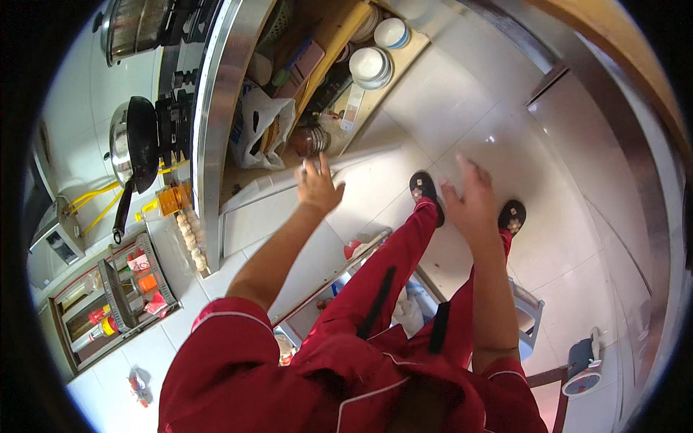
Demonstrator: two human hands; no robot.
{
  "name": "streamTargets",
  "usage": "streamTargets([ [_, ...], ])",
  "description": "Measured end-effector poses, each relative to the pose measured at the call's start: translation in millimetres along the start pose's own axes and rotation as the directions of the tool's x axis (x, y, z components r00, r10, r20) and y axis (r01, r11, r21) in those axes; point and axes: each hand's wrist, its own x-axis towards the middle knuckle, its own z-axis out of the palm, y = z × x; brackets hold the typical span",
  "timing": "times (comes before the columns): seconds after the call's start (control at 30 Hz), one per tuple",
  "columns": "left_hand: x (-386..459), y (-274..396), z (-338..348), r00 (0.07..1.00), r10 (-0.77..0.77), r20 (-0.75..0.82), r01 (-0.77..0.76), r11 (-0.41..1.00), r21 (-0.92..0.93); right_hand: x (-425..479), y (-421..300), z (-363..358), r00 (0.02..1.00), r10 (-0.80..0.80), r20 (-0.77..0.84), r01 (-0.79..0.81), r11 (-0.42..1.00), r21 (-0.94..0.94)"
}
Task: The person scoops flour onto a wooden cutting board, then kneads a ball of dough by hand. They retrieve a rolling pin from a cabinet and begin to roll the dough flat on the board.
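My left hand (318, 190) is raised with its fingers apart, beside the top edge of the white cabinet door (260, 219). I cannot tell whether it touches the door. My right hand (472, 203), blurred, hangs in front of me over the floor with fingers spread and nothing in them. Beyond the left hand, the wooden cabinet shelf (403, 57) bears stacked white bowls (370, 66) and a blue-rimmed bowl (391, 33). Stacked glass dishes (313, 140) sit near its closer end. A white plastic bag (265, 127) lies deeper inside, near a pinkish board (307, 64).
At left, a black-handled wok (142, 146) and a steel pot (135, 30) stand on the stove. Nearby are an oil bottle (172, 200), a string of garlic (192, 241) and a wall rack (116, 295). A light-blue stool (528, 319) stands behind my legs on the tiled floor (563, 238).
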Motion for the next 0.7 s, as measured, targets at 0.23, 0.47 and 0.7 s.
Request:
streamTargets([
  [0.23,-102,10,46,0.988,0.012,0.157,0.071,0.854,-0.515,9,-28,21,0.974,-0.116,0.194,0.128,0.99,-0.053],
  [0.47,-147,14,84,0.993,0.111,0.039,-0.062,0.776,-0.628,160,-89,124,0.861,-0.442,0.25,0.494,0.844,-0.209],
  [0.7,-123,-46,132,0.976,0.207,0.065,0.107,-0.198,-0.974,328,-115,284,0.826,-0.327,0.46,0.559,0.585,-0.588],
])
